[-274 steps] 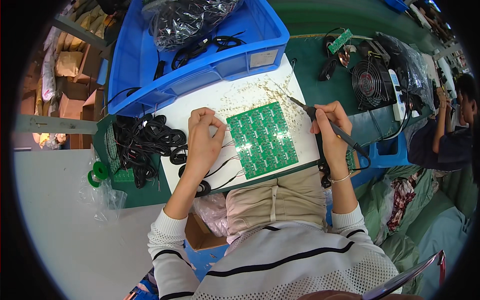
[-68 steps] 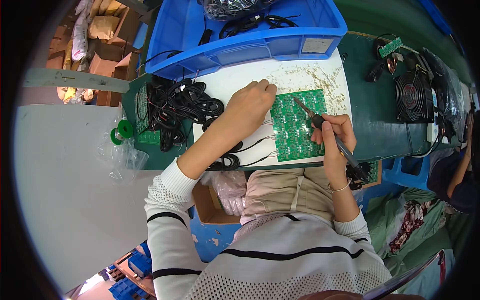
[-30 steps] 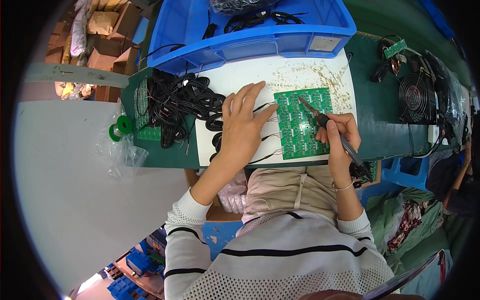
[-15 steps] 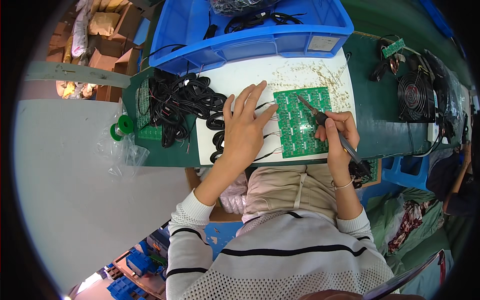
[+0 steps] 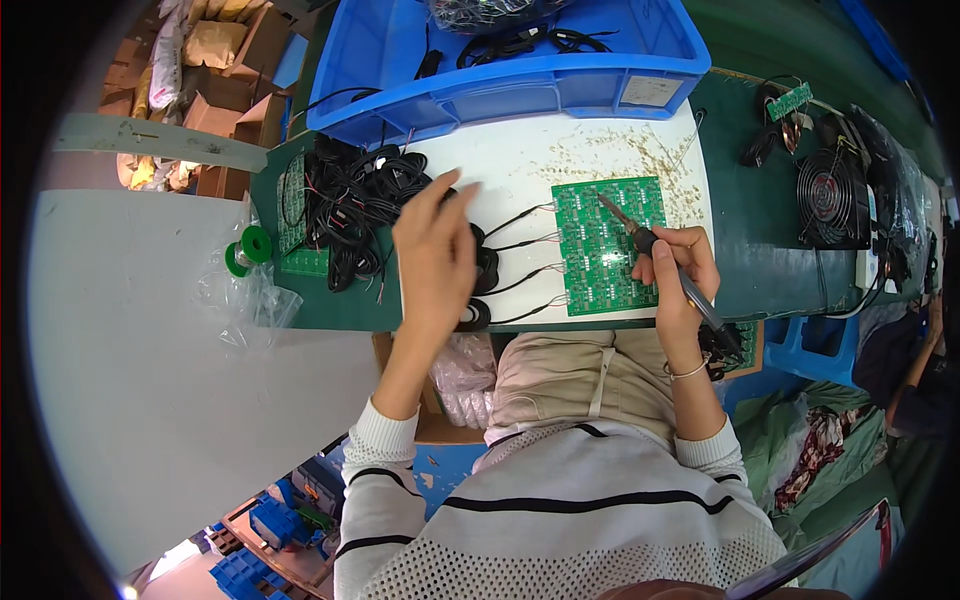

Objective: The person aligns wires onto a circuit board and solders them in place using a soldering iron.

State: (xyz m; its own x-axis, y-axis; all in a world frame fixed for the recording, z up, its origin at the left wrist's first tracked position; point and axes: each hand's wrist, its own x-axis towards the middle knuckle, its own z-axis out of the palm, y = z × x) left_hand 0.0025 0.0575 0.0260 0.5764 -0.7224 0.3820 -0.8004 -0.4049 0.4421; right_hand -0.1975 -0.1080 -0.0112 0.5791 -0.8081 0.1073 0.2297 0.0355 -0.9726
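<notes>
My right hand [image 5: 685, 270] is closed round the dark handle of a soldering iron [image 5: 706, 304]. Its metal tip points up and left over a green circuit board panel [image 5: 612, 285] on the white work surface. Several black cables [image 5: 512, 287] run from the panel's left edge, their thin wire ends at the board and their coils partly behind my left hand. My left hand [image 5: 437, 250], slightly blurred, is over the white surface beside a tangled pile of black cables [image 5: 345, 215]. Its fingers are stretched out and apart, with nothing visible in them.
A blue bin [image 5: 500, 98] with cables stands at the back. Solder crumbs [image 5: 640, 150] litter the white sheet [image 5: 470, 155]. A green solder spool [image 5: 250, 250] is at the left, near more green boards [image 5: 305, 262]. On the right stands a black fan [image 5: 833, 200].
My left hand has moved left, off the cables by the panel and toward the cable pile, uncovering the wires at the board's edge. My right hand and the iron have barely moved.
</notes>
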